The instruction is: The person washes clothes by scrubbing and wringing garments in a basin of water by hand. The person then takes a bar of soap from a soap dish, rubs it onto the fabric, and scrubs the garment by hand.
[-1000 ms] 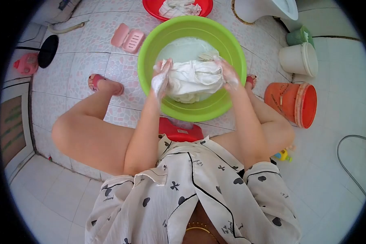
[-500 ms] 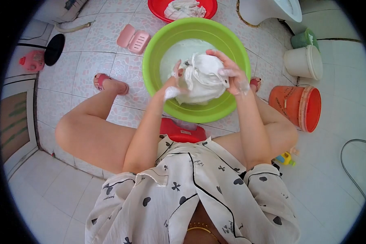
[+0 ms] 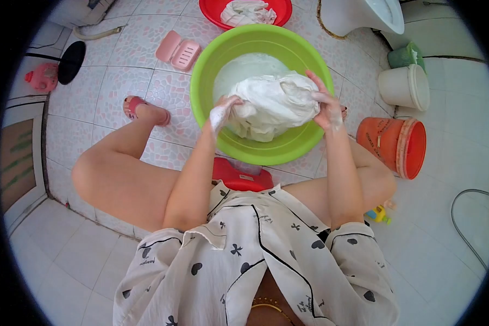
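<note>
A bunched white cloth [image 3: 274, 106] is stretched between my two hands over a green basin [image 3: 255, 155] of cloudy water [image 3: 250, 65]. My left hand [image 3: 223, 112], with suds on its wrist, pinches the cloth's left edge. On the right side of the cloth my right hand [image 3: 326, 106] grips it between thumb and fingers. The cloth's lower part hangs toward the water; where it meets the surface is hard to tell.
Beyond the basin is a red basin [image 3: 285, 12] with white fabric. A pink soap box [image 3: 177, 51] lies on the tiles at the left. Orange [image 3: 383, 138] and white [image 3: 399, 87] buckets are at the right. Between my legs is a red stool [image 3: 242, 176].
The cloth has been turned and spread wider. My left hand, apart from it half a second ago, has taken hold of its edge; my right hand has shifted slightly right.
</note>
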Demonstrator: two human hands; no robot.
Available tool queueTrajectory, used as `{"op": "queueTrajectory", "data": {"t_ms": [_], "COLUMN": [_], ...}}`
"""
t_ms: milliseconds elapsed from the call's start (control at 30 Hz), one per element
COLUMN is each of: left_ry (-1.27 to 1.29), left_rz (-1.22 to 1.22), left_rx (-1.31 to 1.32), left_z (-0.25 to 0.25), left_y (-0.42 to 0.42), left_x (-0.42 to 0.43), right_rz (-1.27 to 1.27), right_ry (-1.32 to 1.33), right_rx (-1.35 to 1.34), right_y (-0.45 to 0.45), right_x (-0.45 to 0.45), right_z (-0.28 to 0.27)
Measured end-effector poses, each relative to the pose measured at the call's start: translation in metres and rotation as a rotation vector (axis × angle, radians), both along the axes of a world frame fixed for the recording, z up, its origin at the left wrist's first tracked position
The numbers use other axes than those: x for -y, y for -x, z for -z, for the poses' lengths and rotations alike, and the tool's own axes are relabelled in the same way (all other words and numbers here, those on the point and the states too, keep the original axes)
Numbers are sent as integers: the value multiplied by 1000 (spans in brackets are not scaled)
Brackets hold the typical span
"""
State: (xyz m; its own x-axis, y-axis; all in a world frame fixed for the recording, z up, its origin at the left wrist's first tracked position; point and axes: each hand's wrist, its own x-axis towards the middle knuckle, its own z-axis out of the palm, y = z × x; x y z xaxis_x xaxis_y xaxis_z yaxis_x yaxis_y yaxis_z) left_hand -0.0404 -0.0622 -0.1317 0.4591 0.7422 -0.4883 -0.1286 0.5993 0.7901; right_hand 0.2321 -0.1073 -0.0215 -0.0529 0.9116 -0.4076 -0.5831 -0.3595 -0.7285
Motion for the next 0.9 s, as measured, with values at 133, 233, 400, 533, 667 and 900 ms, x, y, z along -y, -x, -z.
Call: {"op": "queueTrajectory", "data": {"t_ms": [133, 233, 400, 533, 667, 900], "left_ry": [232, 246, 331, 412, 400, 424], "left_rz": [-212, -276, -352, -382, -352, -329], "left_rx": [244, 374, 532, 560, 496, 407], "left_z": [-4, -22, -51, -71, -39, -12], "left_y": [-6, -9, -11, -2, 11, -8], "left_x": [1, 2, 6, -6, -19, -2], "right_rz": [-130, -390, -664, -324, 116, 303], "right_ry": [25, -52, -23, 155, 233, -23], "right_rx": [379, 743, 1043, 812, 483, -175], "right_y": [5, 23, 54, 54, 41, 49], "right_x": [10, 21, 39, 45, 44, -6], "right_z": [35, 53, 102, 123, 120, 77]}}
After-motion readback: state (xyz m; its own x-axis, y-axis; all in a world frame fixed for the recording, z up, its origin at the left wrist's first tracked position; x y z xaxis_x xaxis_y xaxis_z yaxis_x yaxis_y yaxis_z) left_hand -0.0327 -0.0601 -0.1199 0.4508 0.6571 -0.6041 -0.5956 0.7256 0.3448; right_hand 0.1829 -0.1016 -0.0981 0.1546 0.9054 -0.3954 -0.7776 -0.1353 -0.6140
